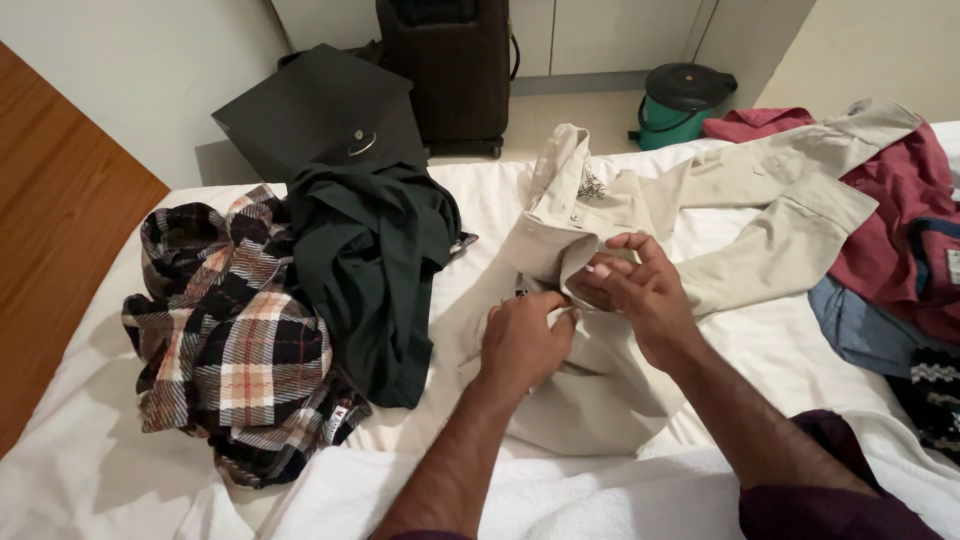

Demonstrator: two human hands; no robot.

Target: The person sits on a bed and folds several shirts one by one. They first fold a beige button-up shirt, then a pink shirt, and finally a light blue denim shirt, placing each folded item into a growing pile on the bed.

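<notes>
A beige shirt (770, 215) lies spread across the white bed sheet (100, 470), its collar toward the far edge and its sleeves reaching right. My left hand (520, 340) pinches the shirt's front edge near the middle. My right hand (640, 290) grips a fold of the same beige fabric just beside it, fingers curled over the cloth. Both hands meet at the shirt's front.
A dark green garment (375, 265) and a plaid black, white and red shirt (235, 340) lie crumpled to the left. Maroon (915, 225), blue (860, 330) and patterned clothes sit at the right. Beyond the bed stand a black box (320, 110), dark suitcase (445, 70) and green bin (680, 105).
</notes>
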